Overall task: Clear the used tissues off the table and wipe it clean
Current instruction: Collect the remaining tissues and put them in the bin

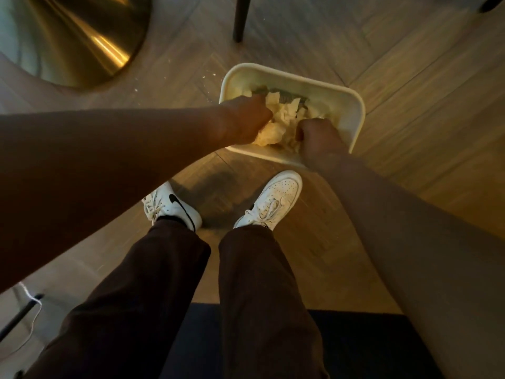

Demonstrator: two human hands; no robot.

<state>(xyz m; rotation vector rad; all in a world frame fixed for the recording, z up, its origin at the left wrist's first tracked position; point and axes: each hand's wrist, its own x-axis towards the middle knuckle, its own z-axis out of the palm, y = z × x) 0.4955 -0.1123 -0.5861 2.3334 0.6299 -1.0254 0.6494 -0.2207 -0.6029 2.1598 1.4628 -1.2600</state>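
A cream plastic waste bin stands on the wooden floor in front of my feet. Crumpled white tissues fill its inside. My left hand reaches over the bin's left rim with its fingers curled into the tissues. At the near right corner my right hand is down in the bin, fingers bent round the same wad. The fingertips of both hands are hidden by the paper. The table top is out of view.
A round brass table base stands at the upper left. One dark chair leg rises behind the bin. Small crumbs lie on the floor by the bin. My white shoes stand just before it.
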